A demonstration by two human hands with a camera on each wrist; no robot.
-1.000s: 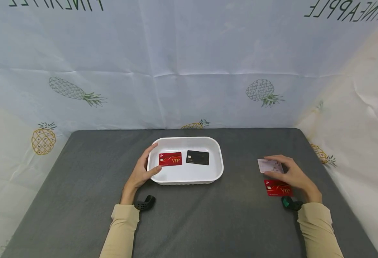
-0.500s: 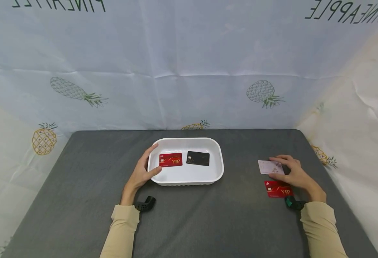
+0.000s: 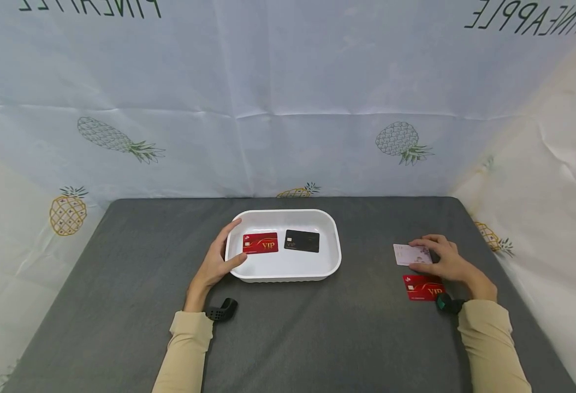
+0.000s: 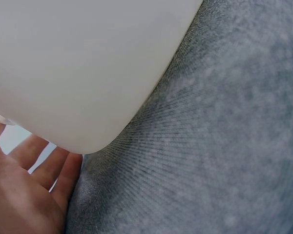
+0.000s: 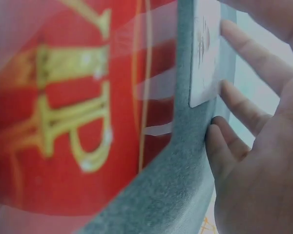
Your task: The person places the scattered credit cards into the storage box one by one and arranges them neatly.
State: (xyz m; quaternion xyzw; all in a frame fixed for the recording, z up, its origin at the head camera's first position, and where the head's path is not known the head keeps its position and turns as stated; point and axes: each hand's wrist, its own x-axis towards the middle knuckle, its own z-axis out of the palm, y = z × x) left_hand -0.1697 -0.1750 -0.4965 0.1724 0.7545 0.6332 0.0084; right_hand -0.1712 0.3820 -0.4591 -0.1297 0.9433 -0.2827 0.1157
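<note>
My left hand [image 3: 218, 257] grips the left end of a white plastic tray [image 3: 329, 266], thumb over the near rim and forefinger at the far corner. Inside the tray lie a red VIP card [image 3: 260, 243] and a black VIP card [image 3: 302, 240], side by side. On the right of the table, a pale pink-white card [image 3: 408, 254] lies flat. My right hand [image 3: 450, 266] reaches over its right end, forefinger at the far edge and thumb at the near edge. In the right wrist view, relaxed fingertips [image 5: 229, 90] meet the pale card's edge. A second red VIP card [image 3: 421, 287] lies under the right wrist.
Dark grey cloth covers the table [image 3: 337, 338]. A pale curtain [image 3: 288, 82] printed with pineapples hangs behind its far edge and at the sides. A black wrist camera [image 3: 223, 310] sits on the left wrist, another black wrist camera [image 3: 449, 303] on the right.
Over the last second my right hand has slid slightly to the right along the pale card, uncovering more of it. The left hand, tray and cards keep their places.
</note>
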